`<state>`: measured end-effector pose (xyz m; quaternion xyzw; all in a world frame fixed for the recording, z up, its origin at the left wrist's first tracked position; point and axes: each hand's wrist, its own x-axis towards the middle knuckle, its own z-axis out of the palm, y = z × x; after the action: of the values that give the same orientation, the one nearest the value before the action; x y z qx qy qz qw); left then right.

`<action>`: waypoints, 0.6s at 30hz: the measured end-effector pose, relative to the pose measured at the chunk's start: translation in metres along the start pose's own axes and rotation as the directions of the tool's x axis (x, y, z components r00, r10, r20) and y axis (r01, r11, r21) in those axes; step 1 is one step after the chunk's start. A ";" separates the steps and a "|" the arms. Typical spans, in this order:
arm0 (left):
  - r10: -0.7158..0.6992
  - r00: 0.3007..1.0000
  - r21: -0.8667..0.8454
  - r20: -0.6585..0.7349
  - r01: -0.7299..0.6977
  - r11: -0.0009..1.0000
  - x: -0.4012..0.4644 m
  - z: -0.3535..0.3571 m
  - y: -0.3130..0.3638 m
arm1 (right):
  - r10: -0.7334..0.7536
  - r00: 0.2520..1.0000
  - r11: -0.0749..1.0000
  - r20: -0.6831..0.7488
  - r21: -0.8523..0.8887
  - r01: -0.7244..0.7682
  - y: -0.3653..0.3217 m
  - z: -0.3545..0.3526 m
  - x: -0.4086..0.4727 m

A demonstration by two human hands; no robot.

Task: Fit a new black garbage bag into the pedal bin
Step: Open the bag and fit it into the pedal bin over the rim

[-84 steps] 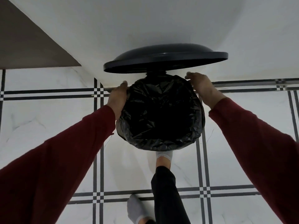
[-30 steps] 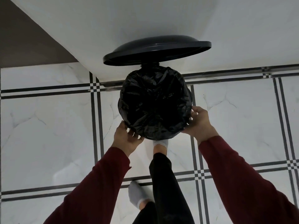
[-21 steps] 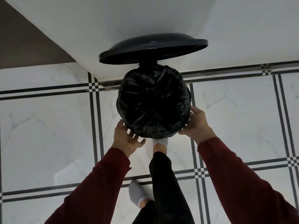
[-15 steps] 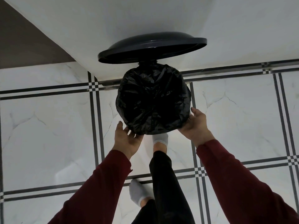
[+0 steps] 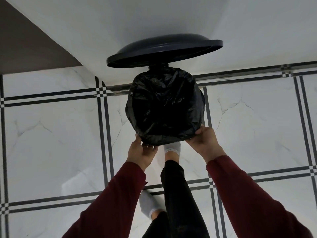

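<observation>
The pedal bin point(image 5: 203, 98) stands at centre frame against the white wall point(image 5: 171, 18), its lid point(image 5: 164, 48) raised above the opening. The black garbage bag point(image 5: 164, 107) lines the bin and its edge is folded outward over the rim all round.

Your left hand point(image 5: 142, 154) is at the lower left of the rim, fingers curled under the folded edge of the bag and gripping it. Your right hand point(image 5: 204, 143) is at the lower right of the rim, thumb on top of the plastic and fingers curled beneath, pinching the bag edge.

Your sock-clad foot point(image 5: 172, 149) sits just below the bin between both hands; the pedal itself is hidden. Your other foot point(image 5: 148, 205) rests on the tiled floor point(image 5: 51, 134) lower in the frame.
</observation>
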<state>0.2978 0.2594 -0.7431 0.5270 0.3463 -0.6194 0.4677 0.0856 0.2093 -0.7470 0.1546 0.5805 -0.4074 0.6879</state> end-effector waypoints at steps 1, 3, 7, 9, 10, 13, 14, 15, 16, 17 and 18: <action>0.009 1.000 -0.002 -0.010 -0.009 1.000 0.001 0.000 0.000 | -0.004 1.000 1.000 -0.015 -0.017 0.003 -0.001 0.000 0.004; 0.019 0.999 0.057 -0.029 -0.017 0.998 0.003 0.000 0.004 | 0.008 0.999 0.997 -0.050 -0.072 -0.012 -0.005 0.002 0.009; -0.031 0.991 0.249 -0.128 0.062 0.967 0.003 0.003 0.012 | 0.048 0.994 0.966 -0.102 -0.250 -0.073 -0.019 0.005 0.011; -0.022 0.992 0.200 -0.124 0.046 0.979 0.002 0.005 0.015 | 0.103 0.980 0.965 -0.172 -0.221 -0.141 -0.023 0.004 0.010; -0.004 0.994 0.174 -0.107 0.023 0.984 0.002 0.007 0.016 | 0.127 0.974 0.970 -0.187 -0.184 -0.162 -0.024 0.003 0.009; 0.029 0.998 0.098 -0.047 -0.024 0.995 -0.002 0.012 0.017 | 0.136 0.976 0.986 -0.172 -0.070 -0.150 -0.021 0.000 0.003; 0.041 0.999 0.081 -0.033 -0.038 0.996 -0.004 0.014 0.017 | 0.118 0.980 0.991 -0.160 -0.048 -0.127 -0.019 -0.002 0.001; 0.057 0.998 0.073 -0.020 -0.056 0.996 -0.007 0.017 0.017 | 0.098 0.985 0.994 -0.139 -0.037 -0.104 -0.017 -0.002 -0.002; 0.077 0.997 0.067 -0.010 -0.076 0.995 -0.009 0.019 0.017 | 0.072 0.991 0.997 -0.116 -0.034 -0.076 -0.016 -0.002 -0.004; 0.101 0.995 0.063 -0.007 -0.100 0.993 -0.011 0.021 0.017 | 0.048 0.994 0.998 -0.095 -0.032 -0.051 -0.015 -0.001 -0.005; 0.129 0.992 0.069 -0.010 -0.128 0.989 -0.012 0.022 0.016 | 0.034 0.996 0.999 -0.079 -0.037 -0.037 -0.013 0.000 -0.006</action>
<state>0.3059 0.2364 -0.7255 0.5682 0.2938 -0.5955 0.4860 0.0762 0.2039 -0.7382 0.1674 0.6121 -0.3774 0.6745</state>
